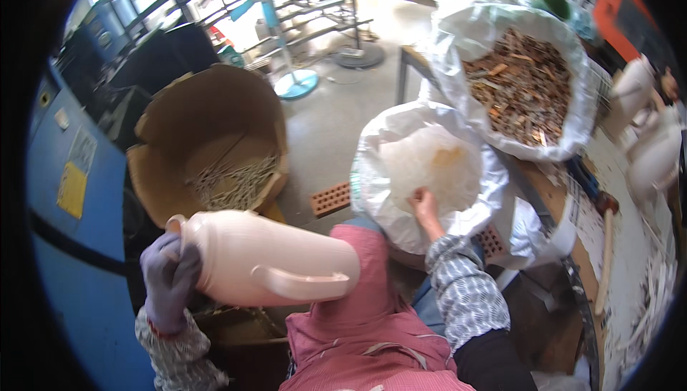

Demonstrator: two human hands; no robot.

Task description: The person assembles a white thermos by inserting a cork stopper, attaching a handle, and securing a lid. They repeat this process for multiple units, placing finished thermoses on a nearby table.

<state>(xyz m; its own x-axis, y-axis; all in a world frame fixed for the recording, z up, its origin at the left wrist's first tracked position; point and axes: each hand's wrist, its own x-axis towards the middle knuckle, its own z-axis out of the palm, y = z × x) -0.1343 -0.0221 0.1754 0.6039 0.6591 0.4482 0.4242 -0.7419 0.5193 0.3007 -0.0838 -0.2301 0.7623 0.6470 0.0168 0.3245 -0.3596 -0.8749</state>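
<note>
My left hand (170,273), in a purple-grey glove, grips a pale pink plastic jug (268,256) at one end, where a small ring-like part sticks out. The jug lies sideways over my lap, its long handle (300,283) facing me. Bare and reaching forward, my right hand (425,208) is over the mouth of a white sack (372,155). Its fingers are drawn together; whether anything is between them cannot be made out. Whitish translucent material (422,158) with a yellowish patch fills that sack.
Behind it stands a larger white sack (461,33) of brown scraps (519,90). A cardboard box (207,115) with thin sticks is at left, beside a blue cabinet (79,248). A perforated brick (330,199) lies between. At right, a table holds a hammer (607,240) and more pink jugs (655,151).
</note>
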